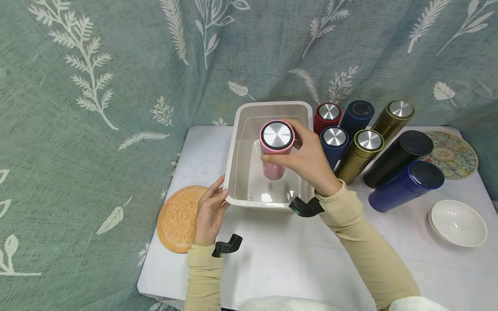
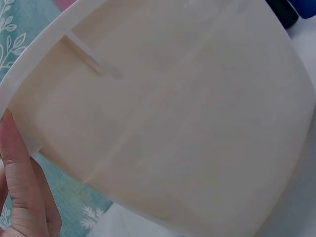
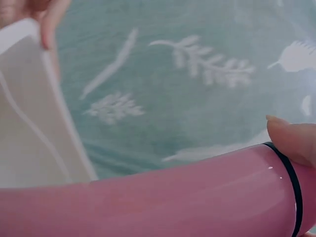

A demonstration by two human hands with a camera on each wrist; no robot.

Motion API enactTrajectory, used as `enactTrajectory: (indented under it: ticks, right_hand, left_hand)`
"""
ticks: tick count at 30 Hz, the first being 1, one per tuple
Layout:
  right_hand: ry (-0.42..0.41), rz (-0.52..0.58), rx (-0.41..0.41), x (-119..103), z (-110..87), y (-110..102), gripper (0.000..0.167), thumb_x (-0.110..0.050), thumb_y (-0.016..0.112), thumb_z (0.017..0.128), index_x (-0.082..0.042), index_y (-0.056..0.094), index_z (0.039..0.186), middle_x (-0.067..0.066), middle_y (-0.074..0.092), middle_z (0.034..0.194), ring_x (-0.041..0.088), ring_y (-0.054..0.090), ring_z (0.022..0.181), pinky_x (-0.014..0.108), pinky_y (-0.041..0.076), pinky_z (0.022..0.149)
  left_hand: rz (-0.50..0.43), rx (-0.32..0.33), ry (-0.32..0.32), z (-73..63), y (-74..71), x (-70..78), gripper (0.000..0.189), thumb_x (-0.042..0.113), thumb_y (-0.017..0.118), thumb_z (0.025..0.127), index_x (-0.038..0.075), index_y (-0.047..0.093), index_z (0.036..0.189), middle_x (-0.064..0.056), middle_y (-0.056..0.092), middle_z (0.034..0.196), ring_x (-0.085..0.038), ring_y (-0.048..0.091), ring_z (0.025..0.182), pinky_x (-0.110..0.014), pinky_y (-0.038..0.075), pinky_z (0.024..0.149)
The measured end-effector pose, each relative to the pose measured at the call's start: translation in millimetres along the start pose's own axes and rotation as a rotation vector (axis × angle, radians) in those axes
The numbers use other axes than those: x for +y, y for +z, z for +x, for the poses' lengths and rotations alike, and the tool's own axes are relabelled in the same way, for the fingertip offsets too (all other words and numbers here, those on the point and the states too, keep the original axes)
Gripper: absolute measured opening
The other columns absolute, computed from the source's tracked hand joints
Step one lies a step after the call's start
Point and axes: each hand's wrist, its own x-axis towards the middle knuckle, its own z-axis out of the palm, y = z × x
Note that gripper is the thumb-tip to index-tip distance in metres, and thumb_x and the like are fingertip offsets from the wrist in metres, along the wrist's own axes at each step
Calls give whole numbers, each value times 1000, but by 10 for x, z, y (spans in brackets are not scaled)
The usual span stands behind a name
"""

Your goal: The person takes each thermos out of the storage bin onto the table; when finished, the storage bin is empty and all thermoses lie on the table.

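Note:
My right hand [image 1: 307, 157] grips a pink vacuum flask [image 1: 273, 168] near its silver-topped lid and holds it upright over the beige plastic basin [image 1: 249, 203]. In the right wrist view the flask [image 3: 148, 197] lies across the bottom, its dark ring beside my thumb. At the basin's near left corner, my left hand [image 1: 210, 211] holds the rim with its fingertips. The left wrist view shows those fingers [image 2: 19, 173] at the rim and the outer side of the basin [image 2: 173, 123], which looks tilted.
Right of the basin stand several flasks: red [image 1: 320, 123], navy, gold, black [image 1: 393, 160] and blue [image 1: 400, 190]. Beyond them lie a patterned round mat [image 1: 455, 155] and white bowls [image 1: 459, 222]. An orange round mat [image 1: 175, 220] is at the left, partly behind my left hand.

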Motion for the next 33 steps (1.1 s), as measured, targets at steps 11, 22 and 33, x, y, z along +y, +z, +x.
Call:
enactTrajectory:
  ticks: [11, 22, 33]
  right_hand:
    - [-167, 209, 200, -544, -429, -339, 72, 12, 88, 62, -4, 64, 128, 8, 67, 122, 23, 63, 111, 22, 53, 98]
    - [-260, 300, 425, -701, -730, -670, 74, 30, 77, 54, 7, 64, 124, 19, 65, 122, 29, 63, 111, 22, 59, 90]
    - [-205, 355, 473, -470, -875, -888, 75, 34, 74, 54, 12, 61, 125, 18, 65, 121, 28, 63, 111, 23, 57, 92]
  left_hand:
    - [-27, -1, -6, 1, -6, -1, 50, -4, 56, 97, 5, 51, 146, 3, 58, 90, -10, 66, 86, -21, 56, 73]
    - [-10, -9, 0, -5, 17, 6, 51, -6, 51, 98, 1, 45, 149, 3, 57, 92, -8, 66, 86, -19, 57, 73]
    - [1, -15, 5, -5, 13, 1, 50, -3, 54, 98, 2, 47, 148, 3, 58, 92, -8, 67, 87, -19, 57, 73]
